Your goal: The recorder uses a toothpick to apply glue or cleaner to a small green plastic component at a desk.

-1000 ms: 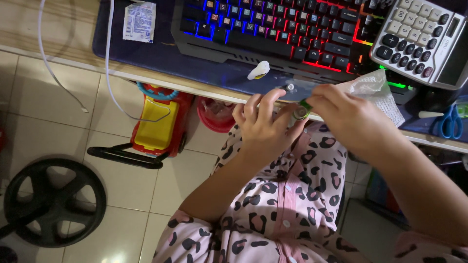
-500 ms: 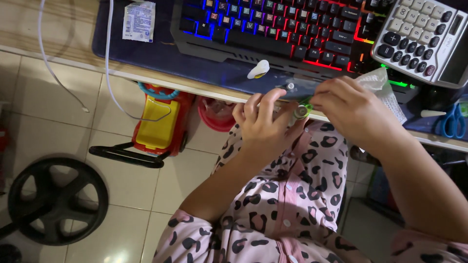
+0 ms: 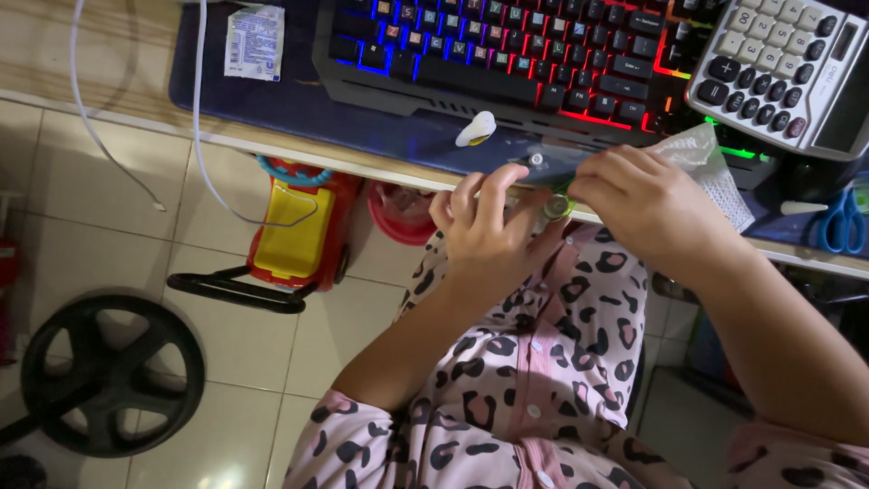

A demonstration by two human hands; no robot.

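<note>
Fingers of the left hand (image 3: 484, 231) curl shut round a small cylindrical thing w/ a metal-looking end, prob. a little green-trimmed vial or battery (image 3: 554, 207); can't tell which. Fingers of the right hand (image 3: 634, 204) pinch closed on its upper part, thumb side hidden, so exact grip there isn't visible. The item sits between both hands, just below the table (image 3: 299, 149) edge, over the lap in leopard-print pink pyjamas (image 3: 525, 380).

Risk, as I judge it: item is tiny and held off the table, so a slip drops it to the lap or the tiled floor (image 3: 118, 226), where it could roll under the toy car (image 3: 290, 226) or the black wheel (image 3: 109, 376). Crumpled clear plastic bag (image 3: 697, 154) touches the right hand and may snag or get dragged. A small white-yellow cap (image 3: 477, 129) and a tiny metal bit (image 3: 536, 160) lie near the edge; a knuckle nudge could knock them off.

Room: table strip in front of the backlit keyboard (image 3: 507, 54) is narrow. Calculator (image 3: 787, 63) and blue scissors (image 3: 837, 222) crowd the right. More open space to the left, past the white cables (image 3: 201, 136) and sachet (image 3: 255, 41).
</note>
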